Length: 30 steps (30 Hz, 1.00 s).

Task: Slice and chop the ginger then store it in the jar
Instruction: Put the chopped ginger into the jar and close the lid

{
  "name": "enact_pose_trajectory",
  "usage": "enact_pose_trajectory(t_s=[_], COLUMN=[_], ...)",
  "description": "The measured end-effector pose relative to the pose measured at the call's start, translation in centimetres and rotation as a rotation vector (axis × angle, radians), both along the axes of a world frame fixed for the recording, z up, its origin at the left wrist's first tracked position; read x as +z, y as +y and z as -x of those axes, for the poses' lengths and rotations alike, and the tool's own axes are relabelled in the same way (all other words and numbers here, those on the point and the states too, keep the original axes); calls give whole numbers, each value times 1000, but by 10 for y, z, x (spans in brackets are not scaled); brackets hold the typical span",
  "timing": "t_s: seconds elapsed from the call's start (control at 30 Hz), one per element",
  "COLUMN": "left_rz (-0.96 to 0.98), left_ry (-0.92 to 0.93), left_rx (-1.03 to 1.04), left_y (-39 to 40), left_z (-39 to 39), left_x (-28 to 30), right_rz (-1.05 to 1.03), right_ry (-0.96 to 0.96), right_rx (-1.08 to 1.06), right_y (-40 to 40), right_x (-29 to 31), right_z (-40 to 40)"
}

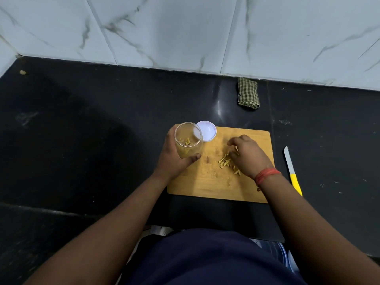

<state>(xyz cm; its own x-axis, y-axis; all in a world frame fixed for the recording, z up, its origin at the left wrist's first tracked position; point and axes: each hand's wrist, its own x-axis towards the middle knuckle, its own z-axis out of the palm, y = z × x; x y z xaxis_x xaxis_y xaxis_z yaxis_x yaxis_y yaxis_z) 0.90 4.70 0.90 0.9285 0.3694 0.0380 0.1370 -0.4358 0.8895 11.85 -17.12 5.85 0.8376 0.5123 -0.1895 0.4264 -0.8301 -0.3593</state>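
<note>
- Countertop [102, 130]: glossy black.
- Wall tiles [185, 27]: white, grey marble veining.
- Cutting board [205, 188]: light honey-brown wood.
- Ginger strips [225, 162]: pale yellow.
- Jar [188, 140]: clear.
- Lid [206, 131]: white.
- Knife [293, 171]: yellow handle, silver blade.
- Cloth [248, 93]: olive-green check.
- Wrist thread [266, 175]: red-orange.
- Shirt [216, 260]: navy.

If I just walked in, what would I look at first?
Probably the two hands over the wooden board in the middle. The left hand holds a clear jar with some ginger inside, and the right hand gathers ginger strips. A yellow-handled knife lies on the black counter, right of the board.
</note>
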Motion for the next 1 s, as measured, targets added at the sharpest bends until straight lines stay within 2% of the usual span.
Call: enact_pose_trajectory(t_s=[0.17,0.37,0.8,0.9,1.0], left_rz=[-67,-119,-136,-132,-129], left_ry=[-23,-28,-46,-46,-49], left_rx=[47,46,66,66,61], left_y=[-4,-3,-3,-3,-3], left_z=[0,1,1,1,1], left_x=[-1,-1,-1,-2,-2], right_rz=[185,210,115,87,-33], right_ry=[6,-32,-121,-78,29], right_rx=[37,91,179,156,49], right_y=[-14,-8,-8,-7,-8], right_x=[-16,-25,-29,-30,-28], right_z=[16,23,12,8,4])
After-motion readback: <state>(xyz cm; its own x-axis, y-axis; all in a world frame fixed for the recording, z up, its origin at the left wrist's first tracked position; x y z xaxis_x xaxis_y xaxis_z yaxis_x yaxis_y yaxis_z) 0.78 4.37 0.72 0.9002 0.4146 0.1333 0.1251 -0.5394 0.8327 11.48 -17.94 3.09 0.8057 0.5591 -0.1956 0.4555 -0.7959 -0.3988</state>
